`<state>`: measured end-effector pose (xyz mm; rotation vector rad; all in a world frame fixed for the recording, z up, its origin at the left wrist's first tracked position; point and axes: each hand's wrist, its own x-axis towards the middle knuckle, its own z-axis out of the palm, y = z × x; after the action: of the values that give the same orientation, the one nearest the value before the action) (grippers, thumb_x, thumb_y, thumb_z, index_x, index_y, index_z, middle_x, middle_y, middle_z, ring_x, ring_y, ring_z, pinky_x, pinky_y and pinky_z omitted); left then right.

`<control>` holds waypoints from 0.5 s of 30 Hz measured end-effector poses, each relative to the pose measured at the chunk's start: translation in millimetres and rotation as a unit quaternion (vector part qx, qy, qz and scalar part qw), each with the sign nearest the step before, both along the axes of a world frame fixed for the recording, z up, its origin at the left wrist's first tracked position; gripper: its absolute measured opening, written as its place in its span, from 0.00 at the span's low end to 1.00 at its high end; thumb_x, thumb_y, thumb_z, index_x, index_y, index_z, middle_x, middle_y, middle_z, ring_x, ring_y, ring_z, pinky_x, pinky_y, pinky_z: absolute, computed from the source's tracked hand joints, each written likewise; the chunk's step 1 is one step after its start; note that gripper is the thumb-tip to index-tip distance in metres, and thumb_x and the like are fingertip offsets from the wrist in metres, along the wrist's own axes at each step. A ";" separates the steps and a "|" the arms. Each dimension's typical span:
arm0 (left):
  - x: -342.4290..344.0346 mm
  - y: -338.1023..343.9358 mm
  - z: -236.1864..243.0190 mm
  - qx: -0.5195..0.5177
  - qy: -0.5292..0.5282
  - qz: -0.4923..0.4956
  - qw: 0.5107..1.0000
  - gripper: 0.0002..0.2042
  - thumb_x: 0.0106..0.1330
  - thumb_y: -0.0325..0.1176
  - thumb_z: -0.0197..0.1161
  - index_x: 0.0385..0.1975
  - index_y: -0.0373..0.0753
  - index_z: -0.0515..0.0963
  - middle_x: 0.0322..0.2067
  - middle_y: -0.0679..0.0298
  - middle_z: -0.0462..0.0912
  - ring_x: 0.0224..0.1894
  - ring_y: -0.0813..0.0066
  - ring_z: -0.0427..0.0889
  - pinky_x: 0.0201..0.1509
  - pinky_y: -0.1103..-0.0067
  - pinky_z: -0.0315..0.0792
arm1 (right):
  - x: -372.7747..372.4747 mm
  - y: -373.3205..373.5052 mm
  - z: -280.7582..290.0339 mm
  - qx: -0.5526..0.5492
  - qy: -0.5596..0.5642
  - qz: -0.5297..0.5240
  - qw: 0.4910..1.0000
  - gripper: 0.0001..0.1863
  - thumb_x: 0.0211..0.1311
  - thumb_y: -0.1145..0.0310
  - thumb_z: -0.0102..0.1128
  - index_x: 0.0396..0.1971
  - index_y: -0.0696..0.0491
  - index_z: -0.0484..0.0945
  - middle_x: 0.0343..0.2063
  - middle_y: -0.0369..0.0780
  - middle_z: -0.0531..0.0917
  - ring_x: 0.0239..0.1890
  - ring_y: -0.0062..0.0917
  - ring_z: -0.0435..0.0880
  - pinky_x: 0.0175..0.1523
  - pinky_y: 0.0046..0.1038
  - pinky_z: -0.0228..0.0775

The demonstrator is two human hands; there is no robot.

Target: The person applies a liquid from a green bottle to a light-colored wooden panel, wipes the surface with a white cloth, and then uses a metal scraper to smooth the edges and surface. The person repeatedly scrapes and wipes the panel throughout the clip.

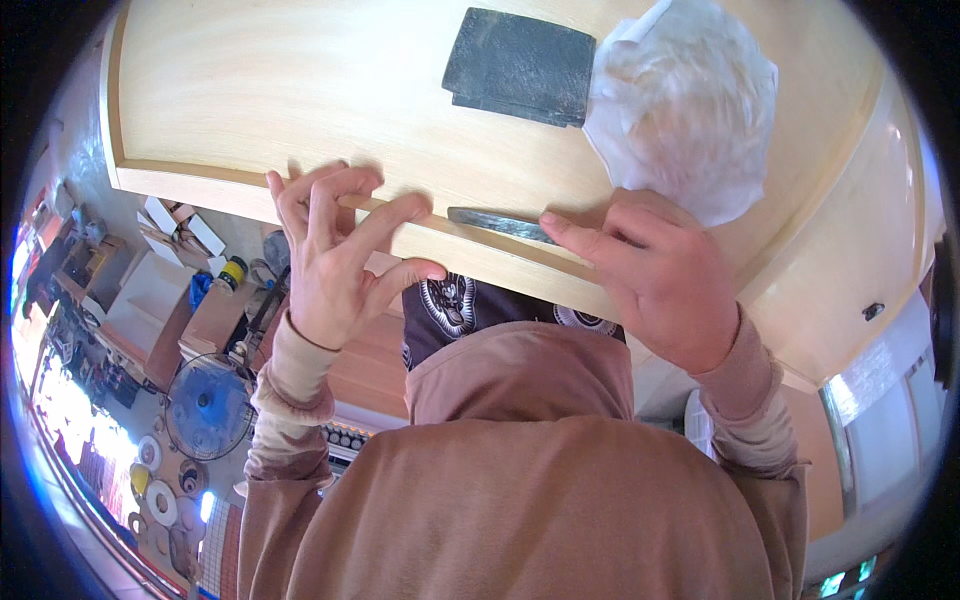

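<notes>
A pale wooden panel (290,95) with a raised edge strip lies in front of me. My left hand (335,230) straddles its near edge, fingers spread and bent over the top, thumb against the near side. In my right hand (660,270) is a narrow dark grey blade, like a putty knife (498,223), pointing left along the edge strip. Its handle end is hidden in my closed fingers. Just beyond that hand lies a crumpled whitish plastic sheet (690,110) with tan smears. Dark sheets like sandpaper (520,65) are stacked left of the plastic.
Below the panel at left stand a blue fan (207,405), a yellow-and-black roll (232,272) and wooden offcuts (180,230). Another pale panel section (840,270) curves away at right, with a small dark fitting (873,311) on it.
</notes>
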<state>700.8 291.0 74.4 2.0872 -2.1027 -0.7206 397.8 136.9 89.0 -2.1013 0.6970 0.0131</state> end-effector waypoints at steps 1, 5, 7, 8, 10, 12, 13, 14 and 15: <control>1.2 1.7 -2.2 0.009 0.014 0.015 1.000 0.32 0.57 0.70 0.77 0.54 0.56 0.91 0.59 0.62 0.73 0.69 0.49 0.68 0.84 0.35 0.45 | 2.6 2.8 -1.3 -0.003 0.002 -0.006 1.000 0.23 0.67 0.76 0.65 0.60 0.47 0.92 0.29 0.40 0.74 0.32 0.36 0.78 0.41 0.38 0.74; 3.4 8.0 -8.7 -0.011 0.028 0.042 0.999 0.40 0.49 0.68 0.84 0.57 0.46 0.86 0.59 0.59 0.74 0.66 0.52 0.75 0.85 0.38 0.43 | 7.9 9.4 -5.1 0.010 0.021 -0.014 1.000 0.23 0.67 0.76 0.66 0.60 0.47 0.92 0.29 0.41 0.74 0.33 0.37 0.78 0.41 0.37 0.74; 3.7 9.7 -10.4 -0.022 0.028 0.043 0.998 0.42 0.47 0.68 0.84 0.57 0.45 0.84 0.58 0.59 0.75 0.66 0.52 0.75 0.85 0.39 0.44 | 7.1 8.5 -6.3 0.017 0.011 -0.018 1.000 0.23 0.67 0.76 0.66 0.60 0.47 0.92 0.29 0.40 0.74 0.33 0.37 0.78 0.41 0.37 0.73; 3.6 10.1 -11.0 -0.024 0.029 0.048 0.998 0.43 0.46 0.68 0.85 0.57 0.44 0.83 0.57 0.58 0.75 0.66 0.51 0.75 0.85 0.39 0.45 | 6.0 7.0 -6.7 0.022 0.004 -0.021 1.000 0.23 0.67 0.76 0.66 0.60 0.47 0.92 0.29 0.40 0.74 0.32 0.37 0.78 0.40 0.37 0.73; 3.7 10.4 -12.1 -0.028 0.026 0.045 0.998 0.43 0.46 0.68 0.85 0.57 0.44 0.82 0.57 0.59 0.76 0.66 0.52 0.75 0.85 0.40 0.46 | 3.6 3.7 -7.1 0.029 -0.006 -0.022 0.999 0.23 0.66 0.76 0.67 0.60 0.47 0.92 0.28 0.41 0.74 0.32 0.37 0.78 0.41 0.38 0.73; 3.7 10.5 -13.5 -0.029 0.029 0.047 0.998 0.42 0.46 0.69 0.84 0.56 0.45 0.83 0.57 0.59 0.75 0.66 0.50 0.74 0.84 0.38 0.47 | 2.7 2.6 -7.3 0.033 -0.005 -0.019 0.999 0.23 0.66 0.77 0.67 0.60 0.47 0.92 0.28 0.41 0.75 0.32 0.37 0.78 0.41 0.38 0.73; 3.9 10.5 -14.4 -0.029 0.033 0.048 0.998 0.42 0.47 0.70 0.83 0.56 0.46 0.83 0.57 0.59 0.74 0.65 0.49 0.73 0.83 0.36 0.47 | 3.4 3.3 -7.6 0.033 0.001 -0.016 0.999 0.24 0.66 0.77 0.67 0.60 0.48 0.92 0.28 0.41 0.75 0.32 0.37 0.79 0.41 0.38 0.73; 4.0 10.7 -15.1 -0.019 0.035 0.052 0.998 0.42 0.47 0.71 0.83 0.56 0.47 0.83 0.56 0.60 0.74 0.64 0.47 0.72 0.82 0.34 0.48 | 5.1 4.8 -8.0 0.036 0.007 -0.013 0.999 0.24 0.66 0.77 0.67 0.60 0.48 0.92 0.28 0.41 0.75 0.32 0.37 0.79 0.41 0.38 0.73; 4.2 11.0 -15.8 -0.029 0.038 0.050 0.998 0.43 0.47 0.71 0.83 0.57 0.47 0.82 0.56 0.60 0.74 0.64 0.47 0.72 0.82 0.34 0.48 | 7.2 6.9 -8.2 0.036 0.013 -0.011 0.999 0.24 0.66 0.77 0.67 0.61 0.48 0.92 0.28 0.41 0.76 0.32 0.37 0.79 0.41 0.38 0.73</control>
<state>705.0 301.9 58.6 2.0839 -1.9414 -0.7053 405.1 143.8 80.8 -2.0272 0.7251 0.0531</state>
